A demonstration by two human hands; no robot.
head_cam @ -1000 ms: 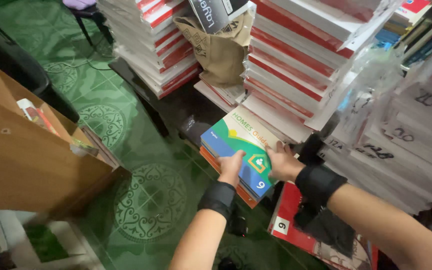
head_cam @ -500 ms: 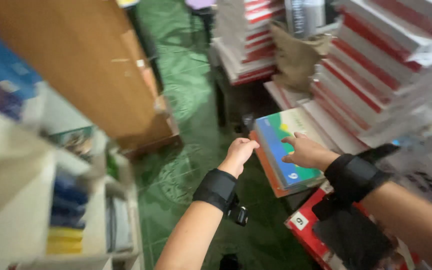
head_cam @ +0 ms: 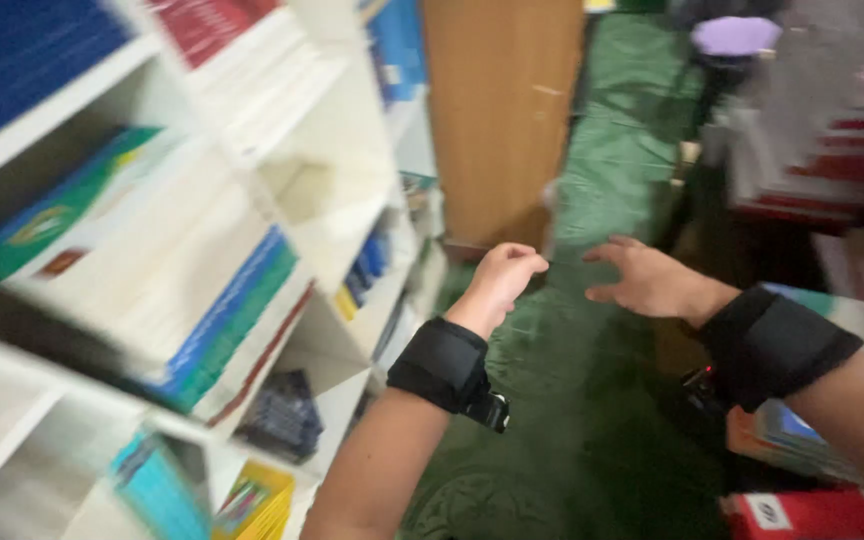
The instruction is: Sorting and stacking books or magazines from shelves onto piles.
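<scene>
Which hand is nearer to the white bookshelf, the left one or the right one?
The left hand. It hangs loosely curled in the air just beside the white bookshelf, without touching it. The right hand is open and empty, farther from the shelf, over the green floor.

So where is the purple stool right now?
In the head view, the purple stool stands top right on the green floor, beside the blurred book stacks.
</scene>
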